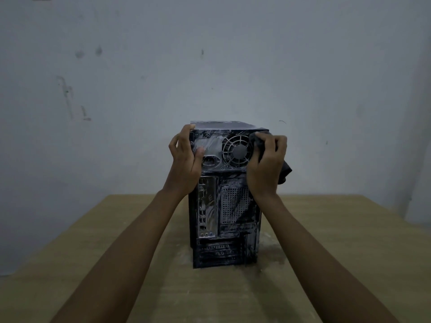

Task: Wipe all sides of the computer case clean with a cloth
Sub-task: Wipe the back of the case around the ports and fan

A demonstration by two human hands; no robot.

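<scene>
A black computer case [229, 220] stands upright on the table with its dusty rear panel facing me, fan grille near the top. My left hand [185, 159] grips the case's upper left edge, thumb on the rear panel and fingers wrapped round the side. My right hand [268, 164] holds a dark grey cloth [285, 170] against the upper right corner of the rear panel, beside the fan grille. Part of the cloth hangs down behind that hand.
The wooden table [326, 241] carries pale dust smears around the case's base. A bare, scuffed wall [140, 78] rises close behind the table's far edge.
</scene>
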